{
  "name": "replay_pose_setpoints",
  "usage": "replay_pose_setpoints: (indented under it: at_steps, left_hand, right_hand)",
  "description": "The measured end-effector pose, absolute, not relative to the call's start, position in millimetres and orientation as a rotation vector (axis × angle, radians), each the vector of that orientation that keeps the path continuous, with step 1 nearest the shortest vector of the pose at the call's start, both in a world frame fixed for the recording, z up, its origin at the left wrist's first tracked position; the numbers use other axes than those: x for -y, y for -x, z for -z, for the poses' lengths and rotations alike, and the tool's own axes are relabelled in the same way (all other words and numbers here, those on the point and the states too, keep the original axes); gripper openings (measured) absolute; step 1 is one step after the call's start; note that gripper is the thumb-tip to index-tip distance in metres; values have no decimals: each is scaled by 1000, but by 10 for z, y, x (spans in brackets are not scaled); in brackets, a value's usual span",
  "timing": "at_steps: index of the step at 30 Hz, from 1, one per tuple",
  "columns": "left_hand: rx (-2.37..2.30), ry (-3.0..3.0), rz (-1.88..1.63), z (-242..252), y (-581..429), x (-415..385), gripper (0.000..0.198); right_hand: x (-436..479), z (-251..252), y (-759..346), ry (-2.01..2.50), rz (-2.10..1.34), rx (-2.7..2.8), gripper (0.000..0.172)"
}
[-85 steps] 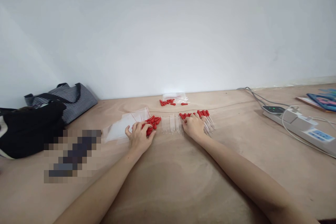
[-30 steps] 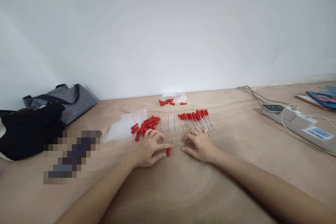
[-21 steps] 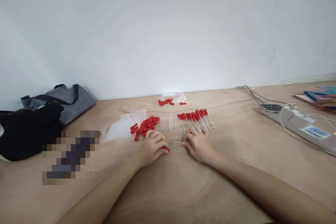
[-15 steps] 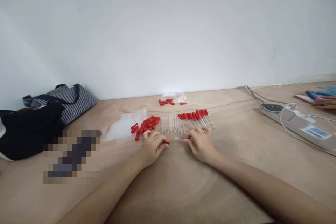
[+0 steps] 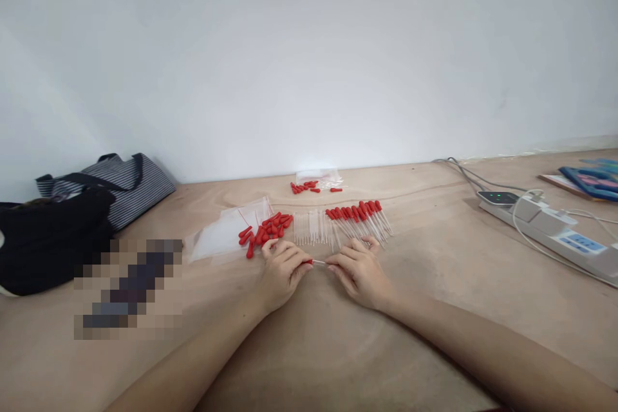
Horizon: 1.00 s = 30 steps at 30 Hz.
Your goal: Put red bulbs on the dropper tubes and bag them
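My left hand (image 5: 281,272) pinches a small red rubber cap (image 5: 308,262) low over the wooden table. My right hand (image 5: 358,270) pinches a thin clear glass tube (image 5: 319,262), whose left end meets the cap. Just beyond my left hand lies a loose pile of red caps (image 5: 267,231). A row of bare clear tubes (image 5: 312,230) lies behind the gap between my hands. To its right is a row of tubes with red caps fitted (image 5: 360,217).
Clear zip bags (image 5: 222,236) lie left of the caps. A small bag with more red caps (image 5: 316,183) sits near the wall. A black bag (image 5: 53,241) and a striped bag (image 5: 126,185) are at far left. A power strip with cables (image 5: 550,226) lies at right.
Both hands drew back from the piles, my left taking a red cap off the table and my right a clear tube. They have come together, and the tube's end now meets the cap.
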<state>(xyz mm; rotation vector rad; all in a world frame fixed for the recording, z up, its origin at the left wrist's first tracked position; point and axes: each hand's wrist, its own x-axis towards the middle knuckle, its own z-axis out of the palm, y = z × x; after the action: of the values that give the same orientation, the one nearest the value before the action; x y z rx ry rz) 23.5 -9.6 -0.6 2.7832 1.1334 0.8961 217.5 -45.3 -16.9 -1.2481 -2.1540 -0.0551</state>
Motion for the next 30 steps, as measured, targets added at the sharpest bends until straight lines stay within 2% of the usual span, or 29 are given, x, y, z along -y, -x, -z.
replay_pose_setpoints:
  at_steps: [7,18,25,30]
  left_hand:
    - [-1051,-2770,-956,44,-240,126,15]
    - [-1000,-2810,-874,74,-244,136,12]
    - [-953,-2848,-971,90,-254,150,16]
    - [-955,-2897,-1068,104,-265,160,20]
  right_hand:
    - [434,186,-2193,1161,133,2230,19]
    - [357,196,-2236,1017,455,2369,24]
    - [365,158,-2168,1104,174,2297,13]
    - [389,110,-2108,1214,-80,2235,15]
